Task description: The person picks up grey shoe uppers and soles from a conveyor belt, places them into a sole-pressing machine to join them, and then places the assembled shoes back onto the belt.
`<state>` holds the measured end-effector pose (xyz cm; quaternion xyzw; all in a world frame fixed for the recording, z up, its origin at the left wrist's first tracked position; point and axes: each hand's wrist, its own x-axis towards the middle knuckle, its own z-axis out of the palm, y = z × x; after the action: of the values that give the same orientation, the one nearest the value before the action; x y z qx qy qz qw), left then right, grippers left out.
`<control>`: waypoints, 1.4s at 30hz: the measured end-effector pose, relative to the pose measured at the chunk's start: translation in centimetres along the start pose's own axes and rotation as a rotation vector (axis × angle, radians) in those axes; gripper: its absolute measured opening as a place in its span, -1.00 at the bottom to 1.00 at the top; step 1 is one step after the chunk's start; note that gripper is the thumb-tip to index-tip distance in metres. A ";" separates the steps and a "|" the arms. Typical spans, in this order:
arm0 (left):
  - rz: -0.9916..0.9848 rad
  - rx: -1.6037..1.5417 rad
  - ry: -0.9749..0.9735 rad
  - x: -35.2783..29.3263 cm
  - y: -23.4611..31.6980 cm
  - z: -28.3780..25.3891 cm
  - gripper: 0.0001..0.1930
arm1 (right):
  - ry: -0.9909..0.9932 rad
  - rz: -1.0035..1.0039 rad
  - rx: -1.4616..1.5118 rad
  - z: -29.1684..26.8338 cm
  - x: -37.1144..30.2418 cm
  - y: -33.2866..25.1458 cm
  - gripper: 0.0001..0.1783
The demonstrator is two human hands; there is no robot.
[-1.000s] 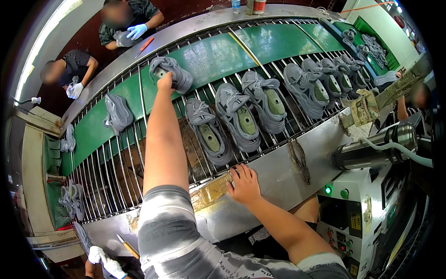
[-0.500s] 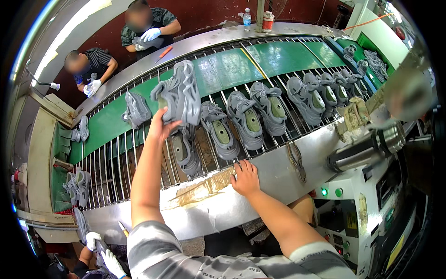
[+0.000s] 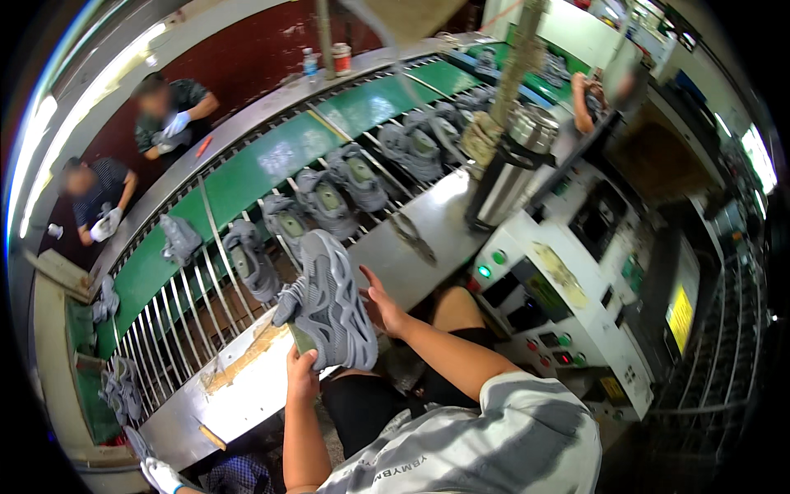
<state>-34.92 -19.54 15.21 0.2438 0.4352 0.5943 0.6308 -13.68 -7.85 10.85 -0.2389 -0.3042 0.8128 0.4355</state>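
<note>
A grey sneaker (image 3: 331,303) with a thick wavy sole is gripped at its heel by my left hand (image 3: 302,372); it is raised in front of me, toe up, sole to the right. My right hand (image 3: 385,309) is beside the sole with fingers stretched and apart; whether a fingertip touches is unclear. Beyond them, more grey shoes sit in a row on the roller rails, among them one shoe (image 3: 251,262) left of the held one. Another shoe (image 3: 179,239) lies on the green belt (image 3: 239,181).
A steel ledge (image 3: 411,239) runs along my side, carrying a large steel flask (image 3: 512,177) and a strap loop (image 3: 411,237). On my right stands a white control machine (image 3: 547,288). Two people (image 3: 177,115) work across the belt, a gloved hand (image 3: 160,475) shows lower left, another person (image 3: 586,103) upper right.
The sneaker came from above the belt toward me, held in my left hand. My right hand left the ledge and rose beside the shoe. The whole view swung to the right.
</note>
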 end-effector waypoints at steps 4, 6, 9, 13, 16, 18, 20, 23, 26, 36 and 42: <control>-0.153 0.023 -0.164 -1.6 -4.1 7.9 -0.53 | 0.230 -0.125 0.030 -2.4 -9.8 -3.7 0.00; -0.225 0.211 -0.262 -0.9 -6.6 10.6 -0.54 | 0.248 -0.169 0.155 -5.2 -12.8 -5.4 -0.14; -0.232 0.421 -0.581 -0.8 -6.9 17.8 -0.41 | 0.364 -0.131 0.452 -8.4 -18.8 -10.1 -0.27; -0.295 0.194 -0.938 1.4 -9.5 22.8 -0.45 | 0.322 -0.490 0.399 -6.3 -25.3 -19.6 -0.20; -0.119 0.418 -0.750 4.2 -12.0 22.0 -0.71 | 0.720 -0.659 0.114 -17.3 -31.0 -27.0 -0.34; -0.091 0.404 -0.415 6.6 -14.7 18.0 -0.81 | 0.981 -0.876 -0.301 -17.9 -31.8 -33.7 -0.35; 0.018 0.633 -0.051 9.7 -17.4 12.7 -0.74 | 1.209 -0.925 -0.724 -22.5 -32.7 -40.1 -0.30; 0.194 1.134 0.278 11.5 -17.1 7.0 -0.76 | 1.530 -0.704 -0.903 -24.1 -30.9 -47.2 -0.14; 0.405 1.309 0.387 11.1 -17.2 5.9 -0.80 | 1.847 -0.311 -1.319 -25.9 -27.0 -50.6 -0.07; 0.343 1.301 0.432 11.2 -16.2 6.6 -0.82 | 1.867 0.317 -1.551 -32.4 -19.9 -48.4 0.05; 0.376 1.333 0.430 11.6 -16.9 5.9 -0.78 | 1.866 0.286 -1.441 -28.4 -20.5 -45.2 0.05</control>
<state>-21.93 -10.13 1.23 0.5248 0.7703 0.3358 0.1358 40.68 2.52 25.23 -0.9607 -0.2271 0.0074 0.1594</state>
